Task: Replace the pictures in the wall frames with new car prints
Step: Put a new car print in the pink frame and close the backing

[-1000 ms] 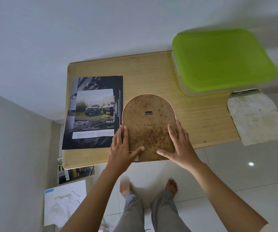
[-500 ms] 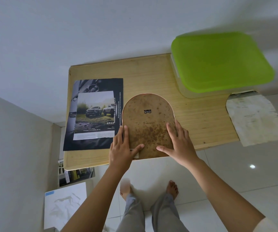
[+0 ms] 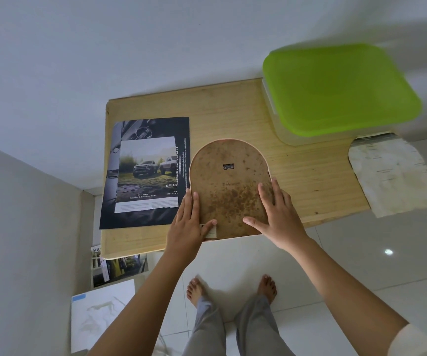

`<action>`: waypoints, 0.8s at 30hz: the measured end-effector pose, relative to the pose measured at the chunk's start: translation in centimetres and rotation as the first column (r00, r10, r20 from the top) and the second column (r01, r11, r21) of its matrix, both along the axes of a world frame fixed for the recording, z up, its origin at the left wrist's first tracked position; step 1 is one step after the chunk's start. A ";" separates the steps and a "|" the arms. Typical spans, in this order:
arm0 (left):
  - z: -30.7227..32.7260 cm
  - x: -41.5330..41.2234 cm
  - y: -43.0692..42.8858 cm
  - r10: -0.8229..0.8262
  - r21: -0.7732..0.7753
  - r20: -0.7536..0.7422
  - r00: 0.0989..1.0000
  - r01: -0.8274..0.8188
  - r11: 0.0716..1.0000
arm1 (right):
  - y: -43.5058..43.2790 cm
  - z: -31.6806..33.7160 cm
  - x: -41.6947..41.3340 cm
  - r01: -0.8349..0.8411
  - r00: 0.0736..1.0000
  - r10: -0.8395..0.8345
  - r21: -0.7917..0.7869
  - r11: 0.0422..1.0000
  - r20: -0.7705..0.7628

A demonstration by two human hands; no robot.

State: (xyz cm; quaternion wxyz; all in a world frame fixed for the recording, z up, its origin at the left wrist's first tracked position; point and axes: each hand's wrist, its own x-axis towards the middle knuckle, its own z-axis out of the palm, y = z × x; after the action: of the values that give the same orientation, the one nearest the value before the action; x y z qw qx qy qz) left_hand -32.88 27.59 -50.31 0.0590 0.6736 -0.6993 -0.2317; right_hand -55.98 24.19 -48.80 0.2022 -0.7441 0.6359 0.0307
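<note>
A white sheet [image 3: 99, 314] lies on the floor at the lower left. Beside it lie car photos [image 3: 119, 268]; one carries the letters "HIL", cut off by the bench [image 3: 233, 114] above.

On the left part of the bench lies a dark page [image 3: 135, 217]. A car print [image 3: 146, 173] rests on it and shows two pickup trucks on grass. The white word at its lower right reads "SMA" and is then covered. Vertical writing along the right margin begins "ROBUST". The small captions are too fine to read.

The frame [image 3: 229, 186] lies face down at the near edge of the bench, arched end away from the person, its left edge over the right edge of the dark page. Its brown backing is spotted with stains. A small metal hanger [image 3: 228, 166] sits near the top. A faint stamped word below it is not legible. A barcode label [image 3: 208, 231] sits at the near left corner.

The left hand [image 3: 190, 224] is flat, fingers straight along the left edge of the frame, thumb on the label. The right hand [image 3: 276, 211] is flat on the right side of the backing, fingers spread, thumb pointing left. Neither hand grasps anything.

A plastic box with a green lid [image 3: 340, 91] stands at the far right corner of the bench. A stained paper [image 3: 394, 176] lies on the floor to the right; its lines of writing are illegible.
</note>
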 end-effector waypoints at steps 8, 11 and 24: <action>-0.8 -0.2 0.4 0.026 -0.032 -0.012 1.000 -0.026 0.999 | 1.3 -0.3 2.4 -0.039 0.997 0.045 -0.090 0.995 0.069; -0.8 -0.2 0.5 0.034 -0.031 -0.022 0.999 -0.035 0.999 | 1.5 -1.3 3.1 -0.074 0.995 0.079 -0.075 0.994 0.057; -0.6 -0.2 0.6 0.005 0.000 0.038 0.999 -0.005 1.000 | 1.7 -1.6 3.2 -0.057 0.998 0.060 -0.080 0.995 0.037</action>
State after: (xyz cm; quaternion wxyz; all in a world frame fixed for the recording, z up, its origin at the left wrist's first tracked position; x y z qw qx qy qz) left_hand -33.05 28.18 -50.92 0.0465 0.6796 -0.6987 -0.2188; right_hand -52.76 25.84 -50.40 0.1844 -0.7702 0.6105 -0.0033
